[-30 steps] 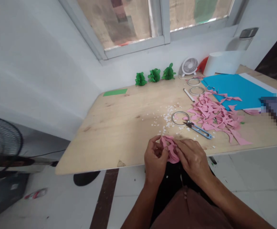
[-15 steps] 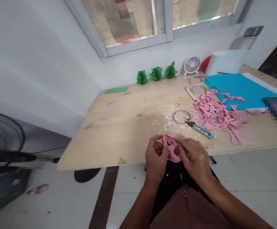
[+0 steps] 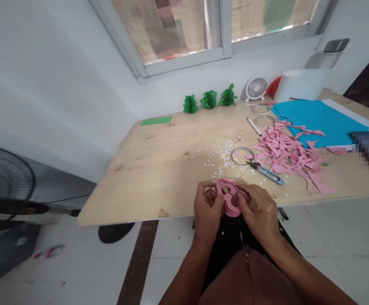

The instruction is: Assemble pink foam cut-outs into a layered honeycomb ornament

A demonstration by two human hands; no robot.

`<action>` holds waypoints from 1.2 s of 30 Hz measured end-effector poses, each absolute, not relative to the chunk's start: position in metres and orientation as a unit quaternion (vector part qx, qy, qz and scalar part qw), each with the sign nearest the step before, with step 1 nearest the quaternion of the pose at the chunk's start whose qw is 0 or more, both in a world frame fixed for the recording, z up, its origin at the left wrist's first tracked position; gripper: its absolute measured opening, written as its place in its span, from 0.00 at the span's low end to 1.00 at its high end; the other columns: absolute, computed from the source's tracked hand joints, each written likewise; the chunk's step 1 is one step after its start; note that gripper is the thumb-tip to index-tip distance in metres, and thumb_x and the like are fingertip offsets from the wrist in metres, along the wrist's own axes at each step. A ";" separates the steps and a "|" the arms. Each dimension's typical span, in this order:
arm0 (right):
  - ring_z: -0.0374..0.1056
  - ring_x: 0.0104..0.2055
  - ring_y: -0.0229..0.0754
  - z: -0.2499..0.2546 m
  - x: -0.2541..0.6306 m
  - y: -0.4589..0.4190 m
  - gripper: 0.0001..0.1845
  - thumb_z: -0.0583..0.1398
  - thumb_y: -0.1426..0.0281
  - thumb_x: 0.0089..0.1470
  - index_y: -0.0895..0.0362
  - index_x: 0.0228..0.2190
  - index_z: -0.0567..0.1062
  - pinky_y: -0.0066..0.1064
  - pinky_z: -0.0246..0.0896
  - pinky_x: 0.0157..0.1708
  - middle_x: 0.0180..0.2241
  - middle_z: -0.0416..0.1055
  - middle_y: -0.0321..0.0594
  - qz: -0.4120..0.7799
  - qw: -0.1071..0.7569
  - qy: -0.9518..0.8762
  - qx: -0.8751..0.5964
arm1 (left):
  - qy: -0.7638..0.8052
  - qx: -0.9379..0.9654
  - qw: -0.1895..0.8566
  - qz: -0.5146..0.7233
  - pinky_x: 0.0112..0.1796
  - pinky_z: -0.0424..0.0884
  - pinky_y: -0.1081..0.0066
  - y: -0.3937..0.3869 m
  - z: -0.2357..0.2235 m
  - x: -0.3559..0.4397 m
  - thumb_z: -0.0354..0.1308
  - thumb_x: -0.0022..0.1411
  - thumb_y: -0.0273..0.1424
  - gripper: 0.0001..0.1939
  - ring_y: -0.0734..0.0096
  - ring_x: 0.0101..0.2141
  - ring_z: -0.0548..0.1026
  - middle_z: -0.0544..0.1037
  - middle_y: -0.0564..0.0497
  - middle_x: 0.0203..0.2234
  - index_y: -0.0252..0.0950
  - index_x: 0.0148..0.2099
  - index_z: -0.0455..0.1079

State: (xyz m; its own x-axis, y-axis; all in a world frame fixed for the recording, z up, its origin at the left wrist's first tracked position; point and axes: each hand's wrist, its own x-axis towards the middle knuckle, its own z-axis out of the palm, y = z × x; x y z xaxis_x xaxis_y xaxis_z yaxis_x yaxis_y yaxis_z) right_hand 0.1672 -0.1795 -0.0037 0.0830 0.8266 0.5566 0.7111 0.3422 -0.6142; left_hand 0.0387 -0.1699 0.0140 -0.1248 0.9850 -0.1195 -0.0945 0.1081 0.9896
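Between my two hands is a pink paper cutout [image 3: 231, 206] of stacked layers with rounded lobes and openings, held at the table's front edge. My left hand [image 3: 208, 207] pinches its left side between thumb and fingers. On the right side, my right hand [image 3: 259, 207] grips it, with the thumb pressed on the near face. Some of the cutout is hidden behind my fingers. Just beyond my right hand lie blue thread snips [image 3: 268, 173], their dark blades resting by a wire ring [image 3: 242, 156].
Pink paper scraps [image 3: 289, 148] are heaped right of the snips, near blue sheets [image 3: 317, 123]. White bits [image 3: 225, 154] are scattered on the wooden table [image 3: 146, 169]. A marker [image 3: 254, 126], green paper figures [image 3: 209, 99], a small fan [image 3: 256, 88] and a green strip [image 3: 156, 121] lie farther back.
Both hands stay in nearly the same place on the pink cutout. Its right part has shifted slightly, with more of its layers showing by my right thumb.
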 end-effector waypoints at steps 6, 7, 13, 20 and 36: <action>0.72 0.35 0.45 -0.005 0.165 -0.180 0.07 0.57 0.74 0.55 0.58 0.35 0.76 0.37 0.62 0.37 0.32 0.77 0.42 0.068 0.475 -0.662 -0.576 | 0.533 0.416 0.516 0.526 0.19 0.61 0.81 -0.171 0.015 0.039 0.56 0.50 0.25 0.12 0.81 0.16 0.64 0.66 0.61 0.18 0.38 0.39 0.62; 0.72 0.35 0.45 -0.005 0.165 -0.181 0.07 0.58 0.74 0.55 0.58 0.35 0.76 0.37 0.62 0.37 0.32 0.77 0.42 0.069 0.478 -0.660 -0.576 | 0.532 0.416 0.517 0.526 0.19 0.61 0.81 -0.171 0.014 0.039 0.56 0.50 0.25 0.12 0.81 0.16 0.64 0.66 0.61 0.18 0.38 0.39 0.62; 0.71 0.33 0.45 -0.002 0.163 -0.184 0.06 0.58 0.75 0.55 0.59 0.35 0.75 0.37 0.62 0.37 0.30 0.76 0.42 0.061 0.489 -0.672 -0.552 | 0.530 0.415 0.513 0.533 0.19 0.61 0.81 -0.170 0.013 0.039 0.57 0.50 0.24 0.12 0.82 0.16 0.63 0.66 0.61 0.18 0.38 0.39 0.62; 0.71 0.35 0.45 -0.002 0.162 -0.188 0.08 0.59 0.77 0.54 0.58 0.37 0.75 0.38 0.62 0.37 0.32 0.77 0.42 0.037 0.490 -0.706 -0.511 | 0.521 0.413 0.514 0.542 0.20 0.62 0.81 -0.171 0.012 0.039 0.58 0.51 0.26 0.12 0.81 0.17 0.64 0.66 0.61 0.18 0.37 0.39 0.62; 0.72 0.37 0.44 -0.002 0.162 -0.191 0.08 0.59 0.75 0.55 0.55 0.37 0.76 0.38 0.62 0.42 0.34 0.77 0.40 0.094 0.505 -0.676 -0.528 | 0.524 0.425 0.505 0.539 0.22 0.61 0.80 -0.170 0.007 0.040 0.57 0.53 0.26 0.11 0.81 0.19 0.64 0.65 0.60 0.19 0.37 0.40 0.63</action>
